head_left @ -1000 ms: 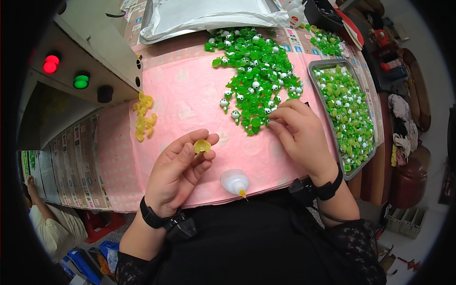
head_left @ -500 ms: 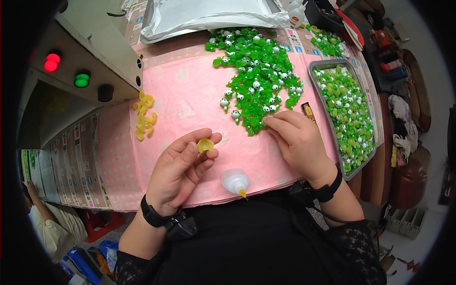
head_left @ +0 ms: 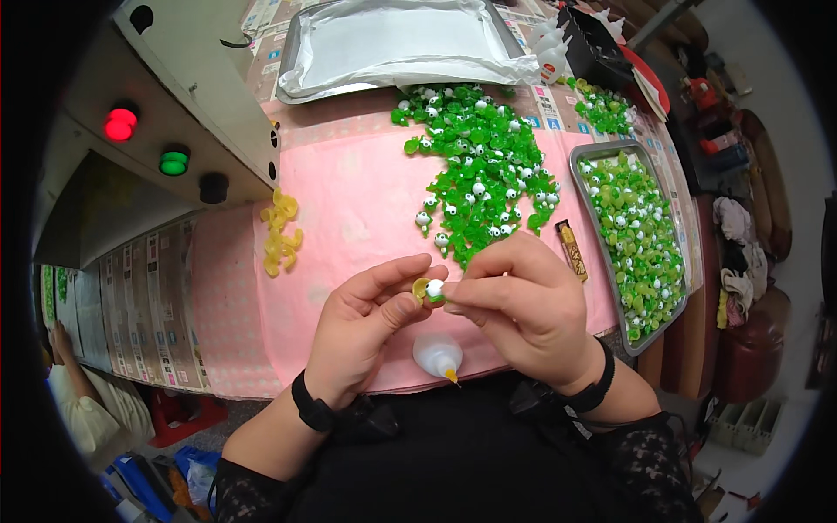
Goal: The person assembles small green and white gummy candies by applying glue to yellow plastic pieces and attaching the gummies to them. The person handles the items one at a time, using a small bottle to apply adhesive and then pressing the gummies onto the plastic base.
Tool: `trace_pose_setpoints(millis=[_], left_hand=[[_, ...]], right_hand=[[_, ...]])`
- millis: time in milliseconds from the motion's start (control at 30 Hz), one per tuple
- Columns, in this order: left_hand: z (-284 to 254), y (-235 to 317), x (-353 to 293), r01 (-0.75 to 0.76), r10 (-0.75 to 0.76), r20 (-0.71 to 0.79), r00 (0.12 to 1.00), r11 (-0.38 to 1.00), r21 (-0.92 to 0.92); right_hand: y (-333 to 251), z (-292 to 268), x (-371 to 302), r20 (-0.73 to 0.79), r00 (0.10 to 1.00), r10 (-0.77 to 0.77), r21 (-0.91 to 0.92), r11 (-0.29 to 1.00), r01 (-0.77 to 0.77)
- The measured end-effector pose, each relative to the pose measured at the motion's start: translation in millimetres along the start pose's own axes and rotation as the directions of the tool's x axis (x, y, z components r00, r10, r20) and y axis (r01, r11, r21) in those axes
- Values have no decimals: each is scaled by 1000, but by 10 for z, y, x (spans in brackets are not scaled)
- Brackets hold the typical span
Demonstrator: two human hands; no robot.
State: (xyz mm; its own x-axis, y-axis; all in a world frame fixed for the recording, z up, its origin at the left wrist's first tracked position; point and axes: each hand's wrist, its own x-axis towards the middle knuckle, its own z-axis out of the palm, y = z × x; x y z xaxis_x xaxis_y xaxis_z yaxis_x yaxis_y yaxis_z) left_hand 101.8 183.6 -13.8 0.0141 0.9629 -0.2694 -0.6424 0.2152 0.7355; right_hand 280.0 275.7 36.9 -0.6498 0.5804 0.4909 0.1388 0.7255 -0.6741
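Observation:
Between the fingertips of my left hand (head_left: 366,318) is a small yellow cup-shaped plastic piece (head_left: 420,288). My right hand (head_left: 532,309) pinches a little green figure with a white ball-like part (head_left: 435,289), brought up against the yellow piece; whether it sits inside the cup I cannot tell. Just below my hands a squeeze bottle (head_left: 438,356) with a yellow nozzle tip lies on the pink sheet (head_left: 340,192). Beyond my right hand spreads a pile of green figures with white eyeballs (head_left: 484,166). Several loose yellow pieces (head_left: 281,235) lie at the left.
At the right a metal tray (head_left: 579,166) holds many green, yellow and white pieces. Beside it lies a dark and gold lighter-like stick (head_left: 571,250). A paper-lined tray (head_left: 401,45) stands at the back. The machine housing (head_left: 174,105) with red and green lights rises at left.
My right hand has come from the pile to my left hand with a green figure in its fingers. My left hand has moved right with the yellow piece. The view has shifted slightly.

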Motion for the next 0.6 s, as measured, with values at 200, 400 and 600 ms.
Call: trace_pose_setpoints(millis=[200,400,600], left_hand=[[-24,-37,-21,-57,59,-20,998,997,61],[24,-32,-50,-94,102,-77,992,989,111],[71,32,7,15,-20,-41,999,992,-125]], right_hand=[[45,74,38,54,987,-152,-117,980,158],[39,140,12,48,970,-237,-218,946,241],[126,161,34,18,981,-195,-141,971,196]])
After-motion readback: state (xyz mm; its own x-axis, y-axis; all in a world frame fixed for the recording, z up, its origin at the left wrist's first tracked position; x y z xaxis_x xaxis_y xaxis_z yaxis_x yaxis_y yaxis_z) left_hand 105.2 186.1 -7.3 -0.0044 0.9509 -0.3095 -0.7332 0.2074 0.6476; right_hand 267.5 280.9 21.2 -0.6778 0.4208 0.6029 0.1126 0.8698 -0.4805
